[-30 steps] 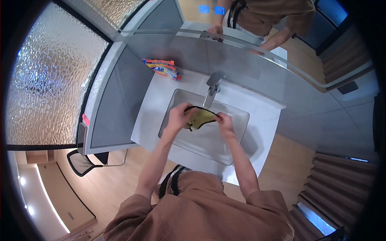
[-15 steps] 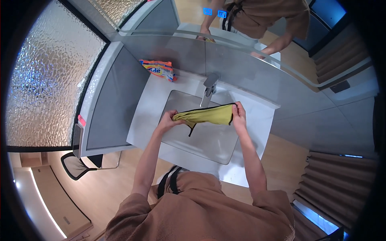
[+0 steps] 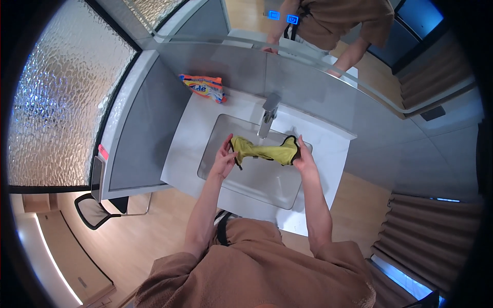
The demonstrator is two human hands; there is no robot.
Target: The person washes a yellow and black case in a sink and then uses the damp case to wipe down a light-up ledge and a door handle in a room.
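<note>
Head view: the yellow-green cloth (image 3: 267,152) hides part of the sink (image 3: 246,181).

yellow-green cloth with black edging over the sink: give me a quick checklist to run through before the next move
1. Left hand holding the left end of the yellow-green cloth with black edging: ok
2. Right hand holding its right end: ok
3. Cloth over the pale rectangular sink basin: ok
4. Cloth spread flat: not ok, it is bunched along the middle
5. Shiny metal faucet shut off: cannot tell
6. Orange, white and blue plastic packet clear of the basin: ok, it is on the white countertop at the back left
</note>
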